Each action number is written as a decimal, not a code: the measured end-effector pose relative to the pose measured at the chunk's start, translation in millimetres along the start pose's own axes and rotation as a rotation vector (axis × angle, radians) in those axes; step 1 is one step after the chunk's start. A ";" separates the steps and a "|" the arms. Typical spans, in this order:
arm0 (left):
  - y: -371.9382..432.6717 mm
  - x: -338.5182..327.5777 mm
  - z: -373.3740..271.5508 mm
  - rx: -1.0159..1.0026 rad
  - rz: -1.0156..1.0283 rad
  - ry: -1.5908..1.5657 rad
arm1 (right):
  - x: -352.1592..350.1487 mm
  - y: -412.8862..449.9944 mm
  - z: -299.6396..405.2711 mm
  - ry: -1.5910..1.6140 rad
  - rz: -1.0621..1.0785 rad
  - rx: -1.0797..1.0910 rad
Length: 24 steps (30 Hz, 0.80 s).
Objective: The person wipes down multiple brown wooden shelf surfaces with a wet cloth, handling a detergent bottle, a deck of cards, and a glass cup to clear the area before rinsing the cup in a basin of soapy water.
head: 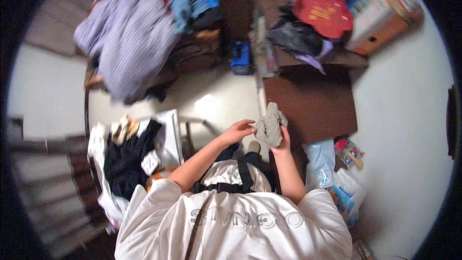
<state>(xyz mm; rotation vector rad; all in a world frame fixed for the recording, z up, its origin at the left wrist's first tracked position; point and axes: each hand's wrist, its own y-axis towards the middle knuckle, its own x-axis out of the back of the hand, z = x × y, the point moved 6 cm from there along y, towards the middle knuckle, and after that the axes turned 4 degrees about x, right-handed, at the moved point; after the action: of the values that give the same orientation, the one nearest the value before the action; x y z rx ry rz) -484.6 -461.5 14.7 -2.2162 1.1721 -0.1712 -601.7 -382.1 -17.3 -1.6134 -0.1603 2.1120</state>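
Note:
A grey, rough-textured lumpy piece (269, 128), perhaps bunched fabric or clay, is held up in front of my body. My right hand (283, 142) grips it from below and along its right side, and part of that hand is hidden behind it. A short stub of the grey piece points away from me at its top. My left hand (238, 133) is at its left edge, fingers apart and bent, with the fingertips close to it. Whether those fingertips touch it I cannot tell.
A dark brown wooden table (317, 108) stands at my right, bearing plastic packets (320, 162). Beyond are a red plastic tray (323, 11) and a cardboard box (384, 25). Striped bedding (130, 39) is heaped at far left; black clothes (128, 162) lie nearer. A blue box (241, 57) sits ahead.

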 end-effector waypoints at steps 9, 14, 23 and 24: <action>-123.5 76.0 98.0 -0.089 -0.507 -0.026 | -12.1 13.8 -108.9 -0.313 -0.012 -0.428; -181.7 92.6 130.6 -0.106 -0.751 0.015 | -26.2 -5.2 -152.2 -0.543 -0.021 -0.490; -249.4 114.3 162.3 -0.139 -1.213 0.003 | -54.5 -18.9 -247.6 -0.740 0.171 -0.630; -257.4 117.3 159.9 -0.095 -1.245 0.062 | -57.5 -17.1 -256.5 -0.736 0.191 -0.647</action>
<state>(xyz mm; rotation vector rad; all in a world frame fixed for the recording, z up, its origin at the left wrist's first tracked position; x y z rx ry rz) -172.0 -372.9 15.6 -2.7109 -0.3348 -0.6772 -345.6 -440.6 -37.4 -1.0616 -1.0506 2.9118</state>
